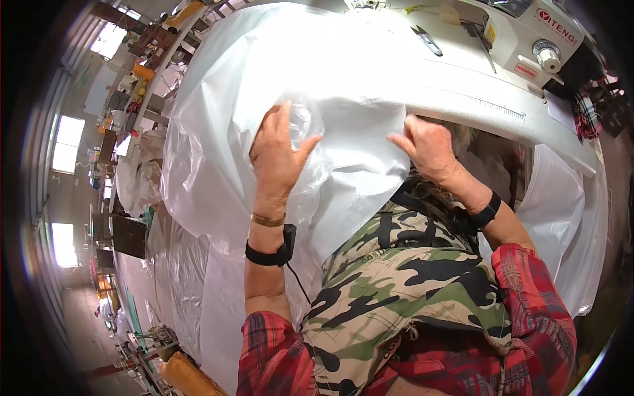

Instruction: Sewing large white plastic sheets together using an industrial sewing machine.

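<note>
A large white plastic sheet (363,142) covers the sewing table and hangs over its near edge in creases. My left hand (276,152) lies on the sheet, thumb and fingers apart, beside a crumpled, more see-through fold (307,119). At the sheet's right edge, my right hand (428,146) is closed, its thumb pointing left along the top and its fingers curled at the border. Part of the sheet's edge is hidden by that hand. Bright glare washes out the sheet's far part.
At the far right stands a white sewing machine (538,39) with a handwheel. Thread snips (426,41) and a thin dark tool (481,46) rest on the tabletop near it. More white sheeting (551,198) hangs at the right. Cluttered shelving (142,86) runs along the left.
</note>
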`<act>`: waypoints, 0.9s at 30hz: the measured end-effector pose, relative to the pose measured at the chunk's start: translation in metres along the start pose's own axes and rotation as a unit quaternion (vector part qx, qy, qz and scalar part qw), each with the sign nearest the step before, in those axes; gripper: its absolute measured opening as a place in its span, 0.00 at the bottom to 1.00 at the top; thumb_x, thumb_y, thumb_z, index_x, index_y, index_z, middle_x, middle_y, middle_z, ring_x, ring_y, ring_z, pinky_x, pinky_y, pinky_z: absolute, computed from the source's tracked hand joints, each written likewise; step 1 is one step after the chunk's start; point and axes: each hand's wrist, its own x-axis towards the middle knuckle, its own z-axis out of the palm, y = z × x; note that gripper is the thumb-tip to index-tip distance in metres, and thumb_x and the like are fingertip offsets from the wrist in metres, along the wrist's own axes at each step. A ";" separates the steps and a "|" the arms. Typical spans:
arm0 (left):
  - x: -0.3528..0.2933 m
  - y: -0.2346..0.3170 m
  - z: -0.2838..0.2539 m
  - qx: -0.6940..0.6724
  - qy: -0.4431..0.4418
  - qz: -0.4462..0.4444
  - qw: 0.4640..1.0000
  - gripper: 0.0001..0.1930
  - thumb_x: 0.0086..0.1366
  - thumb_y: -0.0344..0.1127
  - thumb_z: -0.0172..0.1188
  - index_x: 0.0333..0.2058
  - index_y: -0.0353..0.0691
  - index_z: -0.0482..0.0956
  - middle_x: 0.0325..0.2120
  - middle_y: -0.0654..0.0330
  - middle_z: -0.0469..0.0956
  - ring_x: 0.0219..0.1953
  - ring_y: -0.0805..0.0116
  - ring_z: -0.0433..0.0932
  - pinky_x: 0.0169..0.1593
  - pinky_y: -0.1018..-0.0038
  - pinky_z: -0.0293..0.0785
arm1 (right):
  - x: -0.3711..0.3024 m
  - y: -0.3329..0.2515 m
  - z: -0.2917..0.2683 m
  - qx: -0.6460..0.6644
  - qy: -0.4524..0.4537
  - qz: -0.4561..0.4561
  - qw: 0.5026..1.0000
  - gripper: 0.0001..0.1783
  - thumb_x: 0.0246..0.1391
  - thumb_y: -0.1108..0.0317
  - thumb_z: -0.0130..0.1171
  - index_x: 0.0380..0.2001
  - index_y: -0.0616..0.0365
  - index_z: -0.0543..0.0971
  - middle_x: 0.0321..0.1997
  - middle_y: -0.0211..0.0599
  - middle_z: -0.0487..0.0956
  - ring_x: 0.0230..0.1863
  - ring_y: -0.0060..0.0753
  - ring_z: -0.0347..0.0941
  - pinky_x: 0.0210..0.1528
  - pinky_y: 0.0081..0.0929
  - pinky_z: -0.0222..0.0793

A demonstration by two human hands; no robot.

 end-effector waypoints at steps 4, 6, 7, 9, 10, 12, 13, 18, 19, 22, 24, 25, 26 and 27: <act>-0.018 -0.024 0.020 0.099 -0.088 -0.023 0.991 0.15 0.56 0.32 0.64 0.41 0.35 0.76 0.40 0.49 0.77 0.43 0.48 0.75 0.46 0.59 0.72 | 0.022 -0.045 -0.005 0.074 0.100 -0.206 0.971 0.14 0.52 0.60 0.64 0.32 0.58 0.74 0.29 0.42 0.76 0.29 0.44 0.75 0.32 0.36 0.71; -0.022 -0.038 0.022 0.082 -0.104 0.006 0.991 0.05 0.55 0.25 0.58 0.25 0.32 0.71 0.27 0.48 0.76 0.33 0.47 0.73 0.40 0.56 0.69 | 0.018 -0.044 0.020 0.066 0.005 -0.277 0.959 0.15 0.52 0.64 0.64 0.40 0.59 0.74 0.38 0.44 0.77 0.36 0.45 0.76 0.38 0.38 0.72; -0.021 -0.041 0.016 0.082 -0.101 0.011 0.991 0.05 0.55 0.25 0.58 0.25 0.32 0.71 0.27 0.48 0.76 0.33 0.47 0.73 0.40 0.56 0.69 | 0.011 -0.035 0.041 0.059 -0.075 -0.281 0.955 0.17 0.54 0.62 0.62 0.43 0.60 0.74 0.41 0.44 0.77 0.38 0.44 0.75 0.40 0.38 0.73; -0.024 -0.053 -0.005 -0.021 -0.185 0.040 0.982 0.04 0.55 0.26 0.57 0.23 0.31 0.73 0.24 0.48 0.75 0.31 0.47 0.73 0.39 0.59 0.69 | 0.000 -0.018 0.079 -0.132 -0.368 -0.269 0.880 0.17 0.57 0.57 0.58 0.40 0.60 0.79 0.38 0.43 0.79 0.36 0.43 0.74 0.41 0.40 0.73; -0.031 -0.061 -0.012 -0.048 -0.198 0.036 0.978 0.05 0.54 0.28 0.58 0.23 0.32 0.74 0.20 0.52 0.74 0.28 0.55 0.72 0.36 0.65 0.68 | 0.000 -0.012 0.089 -0.142 -0.408 -0.275 0.859 0.18 0.57 0.56 0.57 0.42 0.60 0.79 0.37 0.43 0.80 0.38 0.45 0.75 0.43 0.43 0.72; -0.029 -0.057 -0.035 -0.095 -0.252 -0.016 0.963 0.05 0.54 0.29 0.59 0.25 0.32 0.76 0.21 0.52 0.75 0.28 0.59 0.72 0.37 0.66 0.68 | 0.007 -0.012 0.085 -0.043 -0.422 -0.195 0.884 0.21 0.58 0.55 0.56 0.45 0.62 0.79 0.37 0.47 0.81 0.42 0.47 0.77 0.46 0.46 0.72; -0.031 -0.055 -0.045 -0.142 -0.305 -0.073 0.939 0.05 0.54 0.29 0.59 0.27 0.33 0.77 0.23 0.53 0.76 0.28 0.63 0.72 0.38 0.67 0.68 | 0.013 -0.018 0.075 0.067 -0.390 -0.111 0.912 0.23 0.58 0.55 0.55 0.46 0.63 0.79 0.36 0.50 0.82 0.45 0.49 0.78 0.47 0.46 0.72; -0.038 -0.068 -0.058 -0.200 -0.274 -0.077 0.937 0.05 0.53 0.30 0.60 0.26 0.34 0.78 0.18 0.58 0.72 0.22 0.73 0.67 0.37 0.72 0.67 | 0.062 -0.050 0.078 0.489 -0.146 0.114 0.853 0.32 0.56 0.48 0.62 0.48 0.69 0.76 0.45 0.51 0.80 0.45 0.41 0.77 0.47 0.38 0.72; -0.040 -0.071 -0.057 -0.254 -0.285 -0.102 0.919 0.05 0.53 0.30 0.60 0.26 0.34 0.78 0.17 0.58 0.71 0.22 0.73 0.67 0.37 0.72 0.67 | 0.067 -0.062 0.080 0.489 -0.145 0.115 0.853 0.32 0.56 0.48 0.62 0.48 0.69 0.76 0.45 0.51 0.80 0.45 0.41 0.77 0.47 0.38 0.72; -0.037 -0.064 -0.055 -0.202 -0.323 -0.115 0.917 0.04 0.54 0.29 0.59 0.24 0.34 0.76 0.18 0.57 0.72 0.23 0.70 0.70 0.40 0.71 0.68 | 0.075 -0.077 0.088 0.605 -0.219 0.141 0.753 0.26 0.56 0.49 0.62 0.47 0.60 0.77 0.42 0.36 0.79 0.46 0.31 0.73 0.51 0.33 0.68; -0.045 -0.071 -0.051 -0.095 -0.346 -0.105 0.927 0.05 0.54 0.27 0.59 0.22 0.34 0.74 0.19 0.56 0.74 0.23 0.68 0.73 0.44 0.70 0.70 | 0.053 -0.079 0.081 0.614 -0.263 0.127 0.733 0.25 0.56 0.49 0.62 0.44 0.60 0.78 0.40 0.34 0.79 0.45 0.31 0.73 0.51 0.33 0.67; -0.062 -0.084 -0.045 0.042 -0.308 -0.024 0.950 0.04 0.54 0.26 0.58 0.22 0.35 0.75 0.20 0.52 0.76 0.26 0.63 0.76 0.47 0.67 0.71 | 0.038 -0.082 0.069 0.621 -0.308 0.112 0.712 0.24 0.55 0.50 0.63 0.42 0.60 0.79 0.39 0.33 0.79 0.45 0.31 0.73 0.50 0.32 0.67; -0.077 -0.098 -0.037 0.176 -0.262 0.057 0.947 0.04 0.53 0.25 0.56 0.21 0.36 0.76 0.21 0.48 0.77 0.28 0.57 0.79 0.50 0.64 0.72 | 0.024 -0.084 0.050 0.561 -0.377 0.064 0.735 0.25 0.53 0.49 0.64 0.41 0.60 0.80 0.37 0.34 0.79 0.43 0.32 0.73 0.48 0.31 0.68; -0.087 -0.111 -0.030 0.174 -0.263 0.053 0.947 0.04 0.53 0.25 0.56 0.21 0.36 0.76 0.21 0.48 0.77 0.28 0.57 0.79 0.50 0.64 0.72 | 0.011 -0.082 0.035 0.495 -0.440 0.016 0.749 0.25 0.50 0.48 0.65 0.40 0.60 0.80 0.36 0.34 0.79 0.42 0.33 0.74 0.46 0.31 0.68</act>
